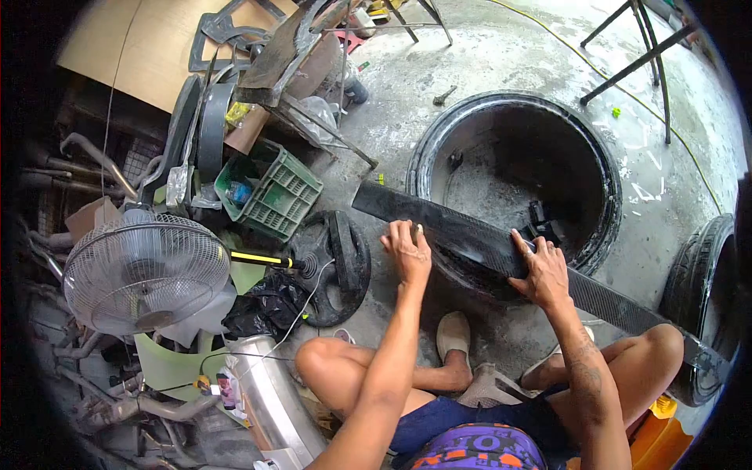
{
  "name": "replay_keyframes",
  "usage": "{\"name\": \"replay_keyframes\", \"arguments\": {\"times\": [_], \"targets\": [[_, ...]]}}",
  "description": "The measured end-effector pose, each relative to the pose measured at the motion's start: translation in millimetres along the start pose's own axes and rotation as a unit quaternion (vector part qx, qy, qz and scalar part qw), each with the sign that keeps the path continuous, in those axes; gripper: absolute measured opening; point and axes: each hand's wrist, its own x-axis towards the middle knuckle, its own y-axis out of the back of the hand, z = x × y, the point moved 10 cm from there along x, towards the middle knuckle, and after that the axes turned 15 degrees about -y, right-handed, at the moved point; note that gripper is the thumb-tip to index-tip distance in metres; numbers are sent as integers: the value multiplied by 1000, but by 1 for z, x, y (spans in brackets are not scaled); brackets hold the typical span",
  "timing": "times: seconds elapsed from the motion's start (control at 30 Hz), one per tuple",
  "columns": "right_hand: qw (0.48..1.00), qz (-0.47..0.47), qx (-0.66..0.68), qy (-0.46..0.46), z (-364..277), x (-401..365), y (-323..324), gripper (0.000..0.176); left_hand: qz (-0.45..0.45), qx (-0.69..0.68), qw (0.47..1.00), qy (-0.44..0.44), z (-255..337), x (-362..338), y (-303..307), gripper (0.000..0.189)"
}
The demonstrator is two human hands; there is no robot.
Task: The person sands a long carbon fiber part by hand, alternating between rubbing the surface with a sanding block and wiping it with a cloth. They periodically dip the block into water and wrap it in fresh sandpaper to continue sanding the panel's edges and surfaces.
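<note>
A long, dark panel with a carbon-fibre weave (462,233) lies slantwise across the near rim of a large black tyre-like ring (607,157). Its right end reaches past my right knee. My right hand (542,270) grips the panel near its middle, thumb on the near edge and fingers over the top; a small pale spot shows by the fingertips. Close to the panel's left part is my left hand (408,252), its fingers curled in. What they hold, if anything, is too small to make out.
A wire-cage fan (149,270), a green crate (280,192) and a black round base (356,258) stand to the left. Metal pipes and a silver cylinder (274,399) lie nearer. A tyre (693,274) stands at right; stool legs (638,66) rise behind.
</note>
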Motion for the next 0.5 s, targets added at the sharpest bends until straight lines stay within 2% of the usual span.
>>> {"name": "replay_keyframes", "arguments": {"times": [0.03, 0.1, 0.17, 0.23, 0.3, 0.33, 0.37, 0.43, 0.5], "targets": [[1000, 3, -2, 3, 0, 2, -1, 106, 18, 1, 1000, 0, 9, -5, -2, 11], [999, 29, -29, 4, 1, 0, -2, 106, -58, -39, 997, -46, 70, -23, -14, 20], [1000, 5, -16, -5, 1, 2, -2, 106, -77, -91, 992, -49, 76, -28, -14, 19], [1000, -16, -9, -8, 0, 5, -3, 107, -70, -64, 995, -35, 33, -10, -12, 17], [1000, -12, -18, -14, 0, 1, -2, 108, -16, -13, 1000, 16, -12, -1, 0, 14], [1000, -14, -22, -14, 0, -1, -3, 108, -7, -3, 1000, 27, -8, -8, -1, 15], [1000, -7, -26, -13, -1, -1, -2, 108, 5, 9, 999, 35, 4, -8, 0, 16], [999, -3, -30, -15, 0, 0, -2, 108, -64, -38, 997, -31, 61, -24, -18, 16], [1000, 4, -23, -5, -1, 0, -1, 108, -65, -71, 994, -58, 79, -30, -17, 17]]}}
